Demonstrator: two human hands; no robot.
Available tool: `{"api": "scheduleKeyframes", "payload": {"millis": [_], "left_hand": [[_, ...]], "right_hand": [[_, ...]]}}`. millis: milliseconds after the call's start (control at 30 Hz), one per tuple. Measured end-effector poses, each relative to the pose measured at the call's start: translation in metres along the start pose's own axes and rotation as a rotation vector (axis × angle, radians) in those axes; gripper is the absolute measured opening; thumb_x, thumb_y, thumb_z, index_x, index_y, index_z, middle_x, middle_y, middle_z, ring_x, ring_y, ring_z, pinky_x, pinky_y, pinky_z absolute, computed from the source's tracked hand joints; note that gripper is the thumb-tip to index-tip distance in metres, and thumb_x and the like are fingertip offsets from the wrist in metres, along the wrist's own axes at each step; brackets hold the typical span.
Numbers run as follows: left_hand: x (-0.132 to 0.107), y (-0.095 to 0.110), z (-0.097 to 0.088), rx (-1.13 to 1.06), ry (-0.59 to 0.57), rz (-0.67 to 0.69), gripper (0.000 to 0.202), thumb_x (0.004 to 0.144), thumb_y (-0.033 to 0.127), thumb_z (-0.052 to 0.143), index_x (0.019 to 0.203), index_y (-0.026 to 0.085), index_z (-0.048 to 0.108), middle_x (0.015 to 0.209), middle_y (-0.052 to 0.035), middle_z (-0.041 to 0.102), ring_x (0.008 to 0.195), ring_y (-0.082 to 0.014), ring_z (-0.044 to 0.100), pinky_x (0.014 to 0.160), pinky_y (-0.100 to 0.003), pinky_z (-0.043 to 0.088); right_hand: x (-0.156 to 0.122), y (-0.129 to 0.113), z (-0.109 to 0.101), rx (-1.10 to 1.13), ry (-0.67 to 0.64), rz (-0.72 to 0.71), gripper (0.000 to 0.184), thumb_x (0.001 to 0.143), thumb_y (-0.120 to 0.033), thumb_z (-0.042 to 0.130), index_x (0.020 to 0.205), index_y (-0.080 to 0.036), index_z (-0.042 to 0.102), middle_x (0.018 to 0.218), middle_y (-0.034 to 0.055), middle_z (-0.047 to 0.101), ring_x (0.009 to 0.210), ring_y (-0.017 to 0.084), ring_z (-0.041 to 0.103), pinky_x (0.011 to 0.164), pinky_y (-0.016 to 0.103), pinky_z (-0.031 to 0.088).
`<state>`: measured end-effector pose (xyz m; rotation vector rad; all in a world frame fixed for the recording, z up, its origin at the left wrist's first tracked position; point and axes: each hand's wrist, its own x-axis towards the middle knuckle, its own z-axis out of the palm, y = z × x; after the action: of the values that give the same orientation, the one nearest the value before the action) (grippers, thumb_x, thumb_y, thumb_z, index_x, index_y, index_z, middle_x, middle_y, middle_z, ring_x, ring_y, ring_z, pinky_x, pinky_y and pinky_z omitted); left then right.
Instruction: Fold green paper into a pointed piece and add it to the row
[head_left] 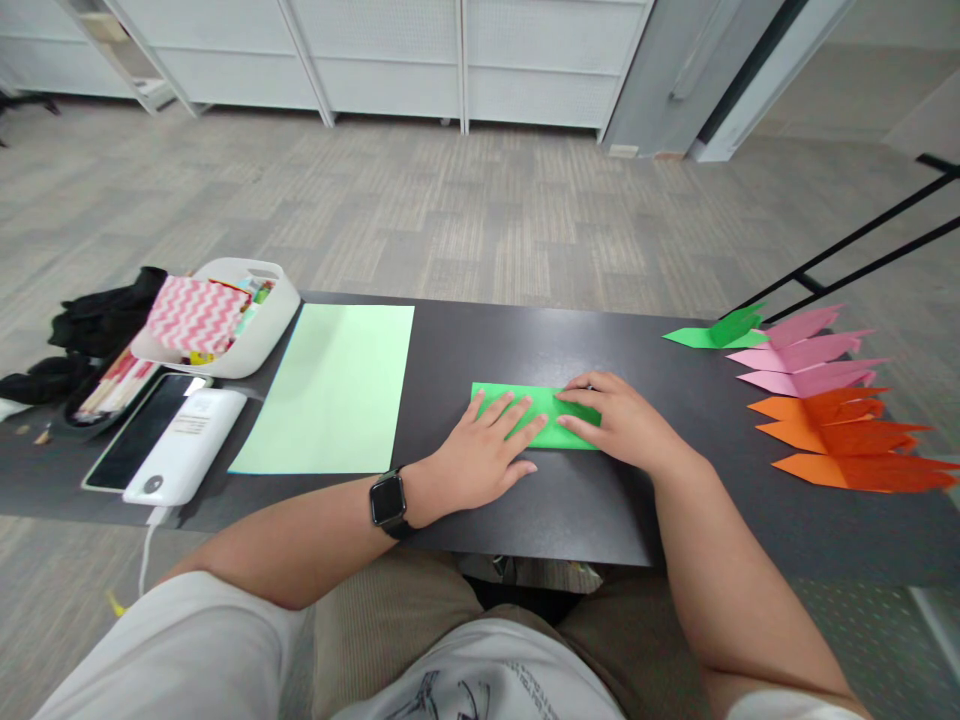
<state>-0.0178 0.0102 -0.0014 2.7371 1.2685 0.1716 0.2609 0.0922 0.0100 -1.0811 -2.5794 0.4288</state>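
Observation:
A folded green paper [551, 408] lies flat on the dark table [480, 345] in front of me. My left hand [486, 450] rests on its left part with the fingers spread and flat. At the right end my right hand [619, 425] touches the paper, its bent fingers at the upper edge and on the surface. The thumb and fingers are apart, and part of the paper's right end is hidden under that hand. To the left lies a stack of pale green sheets [330, 390].
On the right sit folded paper pieces in green [701, 338], pink [802, 375] and orange [832, 470]. At left are a white basket [274, 325] with a pink zigzag pouch [196, 313], a phone [135, 430], a white power bank [187, 440] with a cable, and black cloth [105, 315].

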Motion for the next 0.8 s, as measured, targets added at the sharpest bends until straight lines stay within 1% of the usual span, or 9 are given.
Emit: {"api": "scheduleKeyframes", "payload": {"millis": [267,467,633,800], "left_hand": [[0.0007,0.0004,-0.0011,0.010,-0.011,-0.002,0.065,0.113,0.057,0.044,0.170,0.024,0.042,0.177,-0.0150,0.041,0.164,-0.0389,0.036,0.132,-0.071,0.023],[0.0007,0.0008,-0.0009,0.007,-0.019,-0.002,0.067,0.113,0.058,0.044,0.170,0.024,0.042,0.178,-0.0152,0.039,0.165,-0.0397,0.035,0.132,-0.074,0.023],[0.0009,0.0014,-0.0032,0.008,-0.023,-0.006,0.065,0.114,0.057,0.044,0.170,0.024,0.043,0.177,-0.0153,0.040,0.164,-0.0395,0.036,0.132,-0.074,0.023],[0.0010,0.0008,-0.0027,-0.002,-0.020,-0.009,0.066,0.113,0.057,0.046,0.170,0.024,0.043,0.177,-0.0155,0.039,0.165,-0.0397,0.035,0.132,-0.074,0.023]], "right_hand": [[-0.0006,-0.0002,0.0004,0.005,-0.011,0.020,0.030,0.102,-0.038,0.069,0.127,-0.026,0.081,0.123,0.0133,0.074,0.114,0.032,0.071,0.107,0.056,0.057],[0.0001,-0.0006,0.0000,-0.019,-0.011,0.014,0.029,0.103,-0.037,0.068,0.125,-0.025,0.081,0.122,0.0130,0.075,0.113,0.031,0.071,0.106,0.053,0.056],[0.0007,-0.0011,-0.0002,-0.019,-0.014,0.019,0.030,0.103,-0.039,0.067,0.125,-0.024,0.081,0.123,0.0136,0.075,0.113,0.032,0.071,0.106,0.055,0.056],[0.0006,-0.0015,-0.0008,-0.018,0.000,0.025,0.030,0.102,-0.039,0.068,0.126,-0.027,0.082,0.122,0.0127,0.075,0.113,0.032,0.071,0.107,0.056,0.056]]}}
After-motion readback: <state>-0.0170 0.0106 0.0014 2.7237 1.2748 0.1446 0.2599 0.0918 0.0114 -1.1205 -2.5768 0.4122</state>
